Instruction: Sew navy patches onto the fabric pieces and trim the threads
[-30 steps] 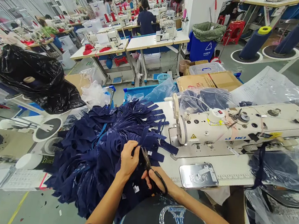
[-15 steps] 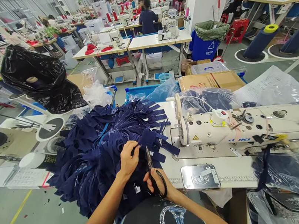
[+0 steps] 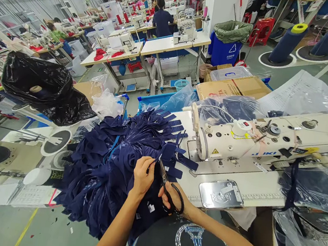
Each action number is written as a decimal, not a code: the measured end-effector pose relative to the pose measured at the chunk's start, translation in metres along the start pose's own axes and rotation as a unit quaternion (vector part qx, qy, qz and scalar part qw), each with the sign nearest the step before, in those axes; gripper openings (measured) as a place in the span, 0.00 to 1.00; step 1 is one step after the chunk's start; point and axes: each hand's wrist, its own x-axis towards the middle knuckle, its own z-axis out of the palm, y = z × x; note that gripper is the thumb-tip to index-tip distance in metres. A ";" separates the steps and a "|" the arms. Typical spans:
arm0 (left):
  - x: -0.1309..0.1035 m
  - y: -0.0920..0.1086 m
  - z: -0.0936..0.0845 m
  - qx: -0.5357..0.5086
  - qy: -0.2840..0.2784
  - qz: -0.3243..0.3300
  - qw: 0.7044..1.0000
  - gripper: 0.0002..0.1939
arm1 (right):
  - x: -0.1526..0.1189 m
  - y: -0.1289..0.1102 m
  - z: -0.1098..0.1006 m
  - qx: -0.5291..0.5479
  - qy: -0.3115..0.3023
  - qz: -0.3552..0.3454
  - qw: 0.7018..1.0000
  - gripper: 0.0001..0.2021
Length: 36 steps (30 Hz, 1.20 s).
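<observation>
A large heap of navy fabric pieces [image 3: 99,162] spills over the table's left part and down toward my lap. My left hand [image 3: 143,175] is closed, pinching the end of one navy fabric strip [image 3: 168,151] at the heap's front. In my right hand [image 3: 171,196] is a pair of black-handled scissors [image 3: 164,173], fingers through the loops. The scissor tips point up and left, right beside the pinched fabric. Whether the blades touch the cloth I cannot tell. Small white labels [image 3: 150,207] show on the cloth below.
A white sewing machine [image 3: 260,137] stands right of the heap, with a metal tin lid [image 3: 220,194] in front of it. A second machine [image 3: 2,154] is at left, below a black plastic bag [image 3: 43,84]. Plastic-wrapped fabric [image 3: 311,186] lies at right. A person [image 3: 162,20] sits farther back.
My two hands, the strip and the scissors hold nearly the same places. The view has shifted very slightly.
</observation>
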 end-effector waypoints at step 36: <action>0.092 -0.009 0.118 0.176 -0.419 -0.007 0.891 0.13 | -0.014 0.014 -0.052 -0.136 0.149 -0.066 0.977 0.29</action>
